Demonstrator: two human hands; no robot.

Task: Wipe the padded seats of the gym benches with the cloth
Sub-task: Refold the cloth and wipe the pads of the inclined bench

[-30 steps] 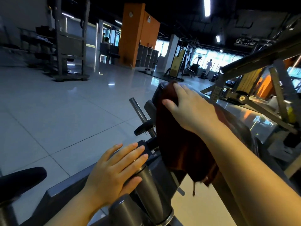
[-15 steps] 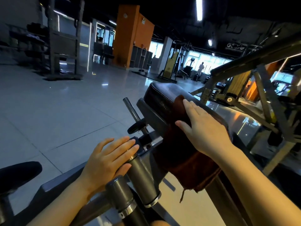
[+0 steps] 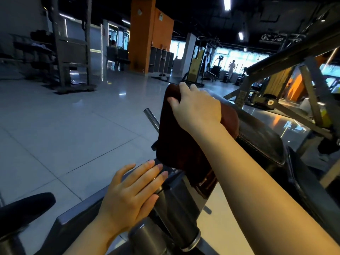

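Observation:
A dark brown-red cloth (image 3: 180, 144) drapes over the far end of a black padded bench seat (image 3: 261, 140) and hangs down its left side. My right hand (image 3: 196, 107) lies on top of the cloth at the seat's far end, fingers curling over the edge and pressing the cloth onto the pad. My left hand (image 3: 132, 196) rests with straight fingers on the grey metal post (image 3: 176, 214) of the bench frame below the seat, holding nothing.
A steel rod (image 3: 151, 119) sticks up left of the seat. A black pad (image 3: 24, 208) sits at lower left. A slanted machine frame (image 3: 294, 57) stands to the right. Tiled floor (image 3: 64, 135) spreads left, with racks and an orange pillar (image 3: 147, 37) far behind.
My right hand has slid the cloth forward along the seat to its far end, after drawing it back half a second ago. The left hand stays on the post.

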